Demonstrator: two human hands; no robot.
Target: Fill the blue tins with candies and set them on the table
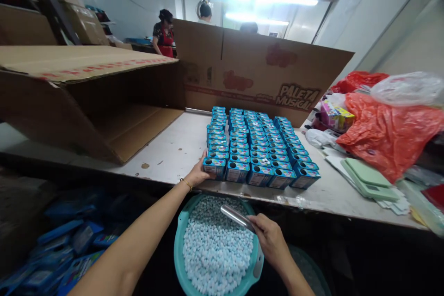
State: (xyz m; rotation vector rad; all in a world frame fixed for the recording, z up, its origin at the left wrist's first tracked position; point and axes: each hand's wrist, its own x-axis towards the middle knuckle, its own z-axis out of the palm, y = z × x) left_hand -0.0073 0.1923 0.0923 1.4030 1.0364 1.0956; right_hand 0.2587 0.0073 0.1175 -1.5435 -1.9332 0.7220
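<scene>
Several rows of small blue boxes (256, 148) stand packed together on a white table (173, 148). My left hand (197, 174) rests against the front left box (214, 167), thumb on its side. Below the table edge a teal basin (180, 231) holds many small pale blue candies (215, 249). My right hand (268, 238) holds a shiny metal scoop (237, 217) over the candies, its open end pointing up and left.
A large open cardboard carton (104, 101) lies on its side at left; its printed flap (260, 78) stands behind the boxes. Red plastic bags (385, 134) and a green scale (367, 178) sit at right. Blue packages (69, 245) lie low left. People stand far back.
</scene>
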